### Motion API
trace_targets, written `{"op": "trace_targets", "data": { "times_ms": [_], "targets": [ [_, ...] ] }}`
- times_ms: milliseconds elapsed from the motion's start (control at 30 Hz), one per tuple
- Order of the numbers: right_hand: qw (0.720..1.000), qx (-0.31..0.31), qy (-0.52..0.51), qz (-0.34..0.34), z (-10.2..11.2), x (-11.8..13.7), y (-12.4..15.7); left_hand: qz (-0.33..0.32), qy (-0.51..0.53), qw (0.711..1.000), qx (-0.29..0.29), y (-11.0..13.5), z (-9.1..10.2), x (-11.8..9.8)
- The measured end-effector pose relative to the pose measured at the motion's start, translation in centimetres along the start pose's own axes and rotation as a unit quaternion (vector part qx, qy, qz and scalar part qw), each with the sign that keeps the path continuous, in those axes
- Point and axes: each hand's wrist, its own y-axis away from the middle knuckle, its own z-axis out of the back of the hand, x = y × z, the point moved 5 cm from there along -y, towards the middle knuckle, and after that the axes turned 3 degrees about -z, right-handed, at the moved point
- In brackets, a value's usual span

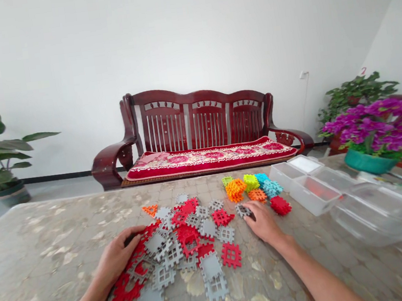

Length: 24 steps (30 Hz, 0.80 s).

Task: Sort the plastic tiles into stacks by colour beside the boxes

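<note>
Grey tile [243,209] seemingly against right hand [264,224]

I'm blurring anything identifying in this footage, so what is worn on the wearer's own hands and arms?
The left hand and right hand are ungloved. No sleeves, watch or bracelet show on the forearms.

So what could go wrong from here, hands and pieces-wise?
Two likely ones:
1. The left hand is at the edge of a loose, overlapping pile of red and gray pieces; a sideways push could make some slide or scatter.
2. The right hand, at a gray piece, sits close to the orange stack and the red stack; a careless swing might knock either out of line.
</note>
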Motion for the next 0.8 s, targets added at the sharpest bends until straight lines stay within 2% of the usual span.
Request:
{"op": "trace_targets", "data": {
  "times_ms": [233, 367, 500, 567, 667, 800],
  "targets": [
    [0.998, -0.037, -0.052, -0.001, 0.0, -0.5, 0.5, -0.009, -0.001, 1.0, 0.001, -0.2, 0.1, 0.4],
    [0.994, -0.087, -0.058, 0.014, 2.0, -0.9, 0.0, -0.01, -0.003, 1.0, 0.001, -0.3, 0.1, 0.4],
    [0.99, -0.131, 0.03, 0.032, 5.8, -1.6, -3.0, -0.007, -0.001, 1.0, 0.013, -0.2, 0.0, 0.3],
    [0.988, -0.12, 0.093, 0.037, 7.2, -1.8, -4.9, 0.0, 0.002, 1.0, 0.013, -0.1, 0.0, 0.3],
    [0.981, -0.073, 0.174, 0.046, 7.9, -1.8, -6.7, 0.006, 0.007, 1.0, 0.009, -0.1, 0.0, 0.5],
    [0.972, -0.066, 0.222, 0.036, 7.4, -1.7, -5.7, 0.005, 0.009, 1.0, 0.003, -0.2, -0.1, 0.7]
  ]
}}
